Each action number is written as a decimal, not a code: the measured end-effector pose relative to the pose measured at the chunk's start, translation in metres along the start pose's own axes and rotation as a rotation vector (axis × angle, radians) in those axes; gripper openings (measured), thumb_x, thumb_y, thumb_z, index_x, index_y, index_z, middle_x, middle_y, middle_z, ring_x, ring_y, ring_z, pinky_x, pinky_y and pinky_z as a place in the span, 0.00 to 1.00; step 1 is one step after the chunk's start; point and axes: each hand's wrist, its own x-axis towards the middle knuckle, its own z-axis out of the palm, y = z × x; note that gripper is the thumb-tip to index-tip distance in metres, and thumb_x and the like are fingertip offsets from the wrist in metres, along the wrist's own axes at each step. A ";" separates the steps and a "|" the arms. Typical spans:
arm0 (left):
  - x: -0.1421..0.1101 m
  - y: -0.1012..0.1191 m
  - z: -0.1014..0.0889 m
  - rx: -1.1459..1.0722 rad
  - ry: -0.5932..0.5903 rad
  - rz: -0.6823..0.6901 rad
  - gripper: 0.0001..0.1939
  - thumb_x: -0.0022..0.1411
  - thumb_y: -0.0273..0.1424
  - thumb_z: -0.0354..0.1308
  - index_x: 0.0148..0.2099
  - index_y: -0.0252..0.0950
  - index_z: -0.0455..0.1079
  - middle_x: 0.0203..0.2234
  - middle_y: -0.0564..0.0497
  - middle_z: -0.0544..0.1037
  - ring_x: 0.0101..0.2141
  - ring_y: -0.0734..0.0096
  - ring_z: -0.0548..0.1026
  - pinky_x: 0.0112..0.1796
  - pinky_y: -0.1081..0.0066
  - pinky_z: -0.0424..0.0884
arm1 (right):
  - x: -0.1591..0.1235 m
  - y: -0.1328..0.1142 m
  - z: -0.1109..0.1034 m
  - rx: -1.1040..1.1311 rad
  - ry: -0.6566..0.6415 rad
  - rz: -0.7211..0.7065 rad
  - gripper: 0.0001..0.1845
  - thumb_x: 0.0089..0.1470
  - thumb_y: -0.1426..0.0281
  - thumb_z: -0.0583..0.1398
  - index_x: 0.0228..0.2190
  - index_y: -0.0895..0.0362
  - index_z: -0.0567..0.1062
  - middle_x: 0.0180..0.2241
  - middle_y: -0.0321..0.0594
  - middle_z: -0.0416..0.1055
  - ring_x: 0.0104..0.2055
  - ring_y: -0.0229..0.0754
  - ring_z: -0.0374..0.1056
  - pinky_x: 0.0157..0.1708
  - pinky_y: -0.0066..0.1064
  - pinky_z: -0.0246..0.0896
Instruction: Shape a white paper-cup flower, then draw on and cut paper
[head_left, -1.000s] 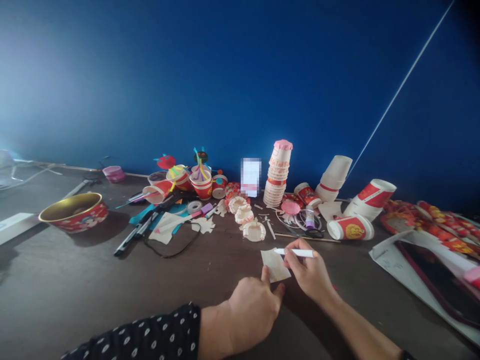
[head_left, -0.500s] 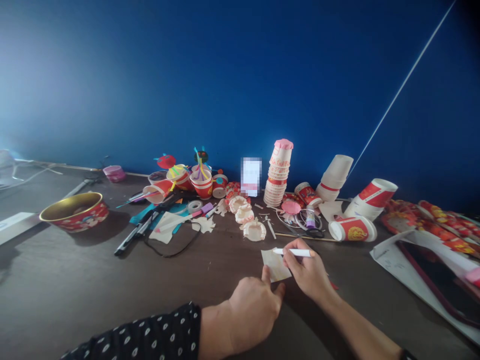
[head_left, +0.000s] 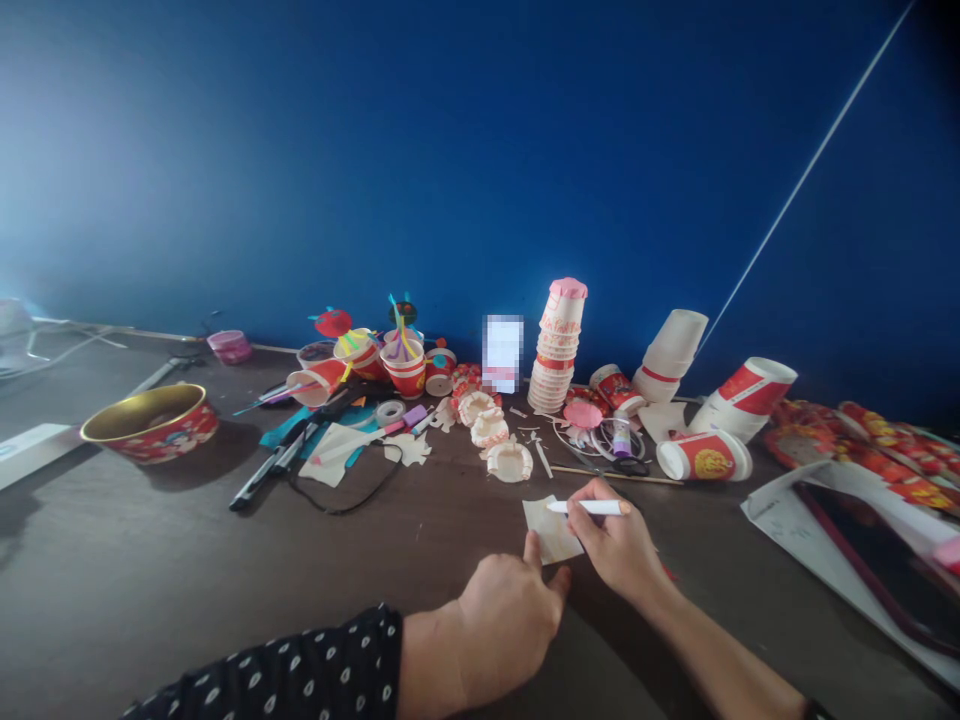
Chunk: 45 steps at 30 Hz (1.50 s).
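Observation:
A small square of pale paper [head_left: 541,516] lies on the dark table, with faint marks on it. My right hand [head_left: 616,545] pinches a white marker [head_left: 592,507], whose tip points left over the upper part of the paper. At the paper's lower edge, my left hand [head_left: 510,620] presses down with one finger stretched out and another spread beside it; its remaining fingers are curled under and mostly hidden. Just beyond the paper sits a cut paper cup base [head_left: 509,461] with a ragged rim.
A stack of paper cups [head_left: 553,375] stands at the back. Toppled red-and-white cups [head_left: 705,457] and a phone [head_left: 877,560] on white card are at right. Leftward are a gold-lined bowl [head_left: 150,440], pens [head_left: 274,460], paper scraps and decorated cups [head_left: 405,372]. Scissors [head_left: 634,467] lie behind my right hand.
Hardly anything differs. The marker tip and my right hand have shifted very slightly; the paper and my left hand stay in place.

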 end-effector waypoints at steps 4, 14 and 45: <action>0.001 0.000 0.001 0.008 0.000 0.000 0.25 0.58 0.29 0.44 0.58 0.33 0.52 0.49 0.26 0.63 0.30 0.58 0.75 0.22 0.69 0.68 | 0.000 -0.001 -0.001 -0.009 0.004 0.010 0.11 0.50 0.62 0.51 0.22 0.55 0.65 0.19 0.35 0.69 0.22 0.37 0.64 0.22 0.26 0.55; 0.001 0.000 -0.001 -0.020 -0.019 -0.006 0.26 0.57 0.29 0.45 0.59 0.33 0.52 0.50 0.26 0.62 0.31 0.57 0.75 0.23 0.68 0.69 | -0.002 0.001 0.000 0.088 0.019 0.050 0.11 0.50 0.62 0.51 0.22 0.55 0.63 0.16 0.34 0.68 0.20 0.37 0.65 0.21 0.25 0.56; 0.000 0.001 0.000 -0.001 -0.007 -0.013 0.26 0.57 0.30 0.44 0.58 0.34 0.52 0.49 0.27 0.63 0.30 0.58 0.75 0.22 0.70 0.67 | 0.000 -0.002 -0.002 -0.016 0.003 0.055 0.11 0.50 0.62 0.51 0.21 0.54 0.63 0.17 0.35 0.69 0.21 0.39 0.67 0.22 0.26 0.56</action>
